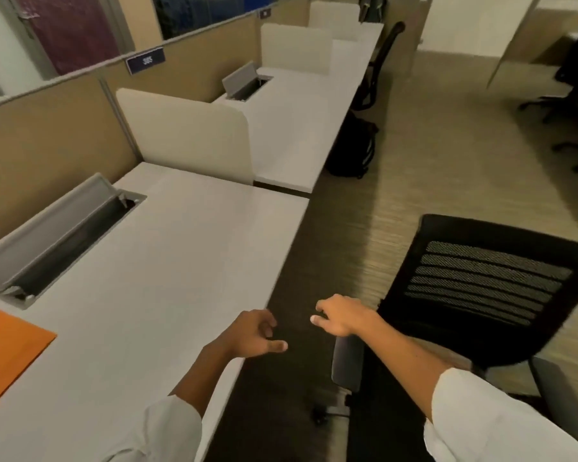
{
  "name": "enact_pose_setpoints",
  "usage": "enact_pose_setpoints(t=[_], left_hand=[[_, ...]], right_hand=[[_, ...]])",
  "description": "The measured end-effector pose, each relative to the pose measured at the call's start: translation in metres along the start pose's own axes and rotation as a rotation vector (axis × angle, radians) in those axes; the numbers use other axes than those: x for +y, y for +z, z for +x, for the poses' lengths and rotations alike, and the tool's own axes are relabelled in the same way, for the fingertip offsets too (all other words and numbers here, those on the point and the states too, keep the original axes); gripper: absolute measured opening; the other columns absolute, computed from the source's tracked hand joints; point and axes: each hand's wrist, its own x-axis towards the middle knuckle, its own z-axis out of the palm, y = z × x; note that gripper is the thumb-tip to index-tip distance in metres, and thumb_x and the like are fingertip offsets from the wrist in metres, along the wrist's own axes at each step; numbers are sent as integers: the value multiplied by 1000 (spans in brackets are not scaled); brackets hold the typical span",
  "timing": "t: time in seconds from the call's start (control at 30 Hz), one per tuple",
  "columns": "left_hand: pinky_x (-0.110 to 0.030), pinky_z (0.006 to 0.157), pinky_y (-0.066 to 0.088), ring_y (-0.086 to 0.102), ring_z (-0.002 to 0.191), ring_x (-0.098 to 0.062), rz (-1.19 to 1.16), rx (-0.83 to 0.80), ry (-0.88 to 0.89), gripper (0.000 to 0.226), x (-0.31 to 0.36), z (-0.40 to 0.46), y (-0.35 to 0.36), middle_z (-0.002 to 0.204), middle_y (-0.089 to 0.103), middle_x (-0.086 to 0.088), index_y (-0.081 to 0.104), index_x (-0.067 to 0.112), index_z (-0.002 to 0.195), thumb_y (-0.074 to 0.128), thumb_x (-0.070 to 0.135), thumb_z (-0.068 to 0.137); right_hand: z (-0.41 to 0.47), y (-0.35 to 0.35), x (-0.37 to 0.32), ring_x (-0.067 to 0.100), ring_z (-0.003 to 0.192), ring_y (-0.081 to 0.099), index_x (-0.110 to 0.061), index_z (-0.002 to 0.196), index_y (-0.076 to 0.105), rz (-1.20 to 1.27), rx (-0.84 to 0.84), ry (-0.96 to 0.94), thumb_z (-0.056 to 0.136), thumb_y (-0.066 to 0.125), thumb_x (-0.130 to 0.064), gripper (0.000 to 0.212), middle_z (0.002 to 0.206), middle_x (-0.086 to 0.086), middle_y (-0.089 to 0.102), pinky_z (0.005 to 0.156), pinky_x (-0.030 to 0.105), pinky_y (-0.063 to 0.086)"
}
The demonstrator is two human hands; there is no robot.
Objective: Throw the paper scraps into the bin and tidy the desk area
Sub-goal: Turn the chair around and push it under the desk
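Note:
My left hand [252, 333] hovers at the front edge of the white desk [147, 268], fingers loosely curled and empty. My right hand [342, 315] is beside it over the dark floor gap, fingers spread, holding nothing, just above the grey armrest [347, 365] of a black mesh office chair [481, 288]. An orange sheet or folder [7, 348] lies at the desk's left edge. No paper scraps and no bin are in view.
An open grey cable tray [64, 241] is set into the desk's back left. A cream divider [187, 131] separates this desk from the neighbouring one. A black backpack [351, 148] rests on the floor by that desk. More chairs [574, 61] stand far right.

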Motion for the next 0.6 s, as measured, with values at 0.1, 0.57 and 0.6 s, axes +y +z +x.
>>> enact_pose_setpoints(t=[0.1, 0.57, 0.6], left_hand=[[-20, 76, 53, 67, 86, -8, 30, -71, 45, 64, 33, 18, 26, 96, 68, 10, 62, 27, 116, 78, 64, 66], [-21, 72, 53, 67, 87, -9, 58, -177, 81, 57, 160, 58, 133, 96, 68, 8, 62, 30, 103, 78, 63, 60], [-23, 73, 53, 67, 88, -10, 36, -144, 68, 53, 172, 60, 140, 96, 69, 6, 62, 29, 102, 80, 59, 63]], right_hand=[[-31, 13, 39, 34, 111, 63, -18, 129, 59, 41, 13, 65, 99, 41, -58, 53, 124, 12, 66, 88, 46, 53], [-141, 53, 211, 35, 125, 58, -21, 143, 52, 120, 54, 285, 96, 48, -49, 55, 138, 13, 61, 96, 47, 51], [-147, 56, 224, 35, 125, 58, -20, 142, 52, 114, 55, 277, 96, 48, -49, 55, 138, 13, 61, 97, 47, 51]])
